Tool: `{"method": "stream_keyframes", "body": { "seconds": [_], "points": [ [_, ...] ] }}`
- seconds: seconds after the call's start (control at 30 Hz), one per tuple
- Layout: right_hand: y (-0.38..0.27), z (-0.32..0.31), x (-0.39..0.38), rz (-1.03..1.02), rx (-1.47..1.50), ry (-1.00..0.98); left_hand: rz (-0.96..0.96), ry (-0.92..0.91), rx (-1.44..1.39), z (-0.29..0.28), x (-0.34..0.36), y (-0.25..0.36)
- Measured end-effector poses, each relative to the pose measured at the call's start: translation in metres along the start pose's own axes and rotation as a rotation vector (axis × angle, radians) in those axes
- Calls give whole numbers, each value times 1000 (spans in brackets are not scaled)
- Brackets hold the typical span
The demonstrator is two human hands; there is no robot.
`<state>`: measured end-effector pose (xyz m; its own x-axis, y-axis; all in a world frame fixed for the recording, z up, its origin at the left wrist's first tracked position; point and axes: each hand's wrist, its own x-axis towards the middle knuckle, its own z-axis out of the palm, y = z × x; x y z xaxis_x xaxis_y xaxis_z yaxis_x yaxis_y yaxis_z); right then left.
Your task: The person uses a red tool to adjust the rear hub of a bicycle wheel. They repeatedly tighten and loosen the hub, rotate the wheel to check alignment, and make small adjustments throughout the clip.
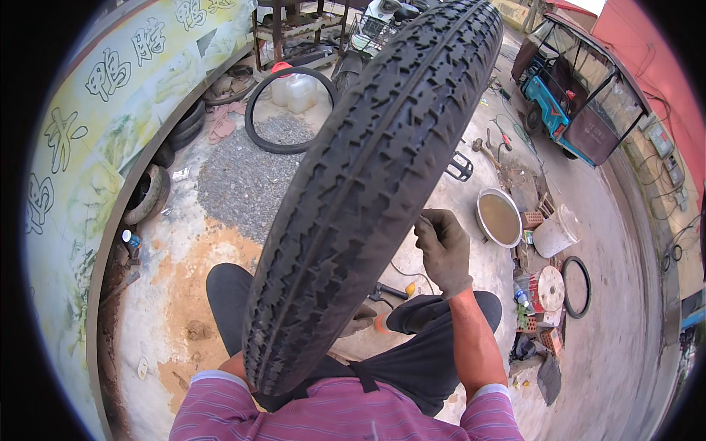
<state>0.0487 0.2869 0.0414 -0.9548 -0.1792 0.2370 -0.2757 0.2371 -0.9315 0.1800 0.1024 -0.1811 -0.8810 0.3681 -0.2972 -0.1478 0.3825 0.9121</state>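
Tyre, black and chunky-treaded, stands tilted across the middle of the view, its top at one o'clock and its bottom at seven, over the person's lap.

The right hand, in a grey-brown glove, is between three and four o'clock, just beside the tyre's edge. Its fingers are bent in toward the thumb; I cannot tell whether they pinch anything or touch the rubber. The left hand, also gloved, shows only in part at six o'clock, low beside the tyre; the rest is hidden behind the tread, so its grip cannot be told.

Toward two o'clock, a black pedal shows near the tyre, with a hammer on the ground beyond it. A basin of brownish water sits at three o'clock, and a white bucket stands farther out that way. At eleven o'clock, a slim tyre ring lies around the foot of a whitish jug. A blue three-wheeled vehicle is parked well apart at two o'clock.
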Motion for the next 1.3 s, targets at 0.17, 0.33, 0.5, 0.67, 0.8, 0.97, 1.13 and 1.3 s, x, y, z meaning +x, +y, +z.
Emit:
{"method": "stream_keyframes", "body": {
  "seconds": [0.17,0.33,0.5,0.67,0.8,0.97,1.13,1.3],
  "points": [
    [1,-2,2,50,-44,-11,80,35,81,0,0,-2],
    [3,1,-1,-51,-17,3,-67,-56,49,-5,-2,8],
    [5,0,1,68,12,-2,-5,-36,40,-3,1,0],
    [8,4,-2,-27,51,27,-154,-151,-57,-2,11,-18],
    [6,1,-1,33,32,11,29,-44,69,0,6,-17],
    [7,6,-2,-97,9,50,20,-46,90,-2,3,-8],
    [8,-2,2,193,6,-65,12,-64,148,-3,4,-5],
    [13,9,-2,-114,8,65,16,-48,141,-2,4,-8]
  ]
}}
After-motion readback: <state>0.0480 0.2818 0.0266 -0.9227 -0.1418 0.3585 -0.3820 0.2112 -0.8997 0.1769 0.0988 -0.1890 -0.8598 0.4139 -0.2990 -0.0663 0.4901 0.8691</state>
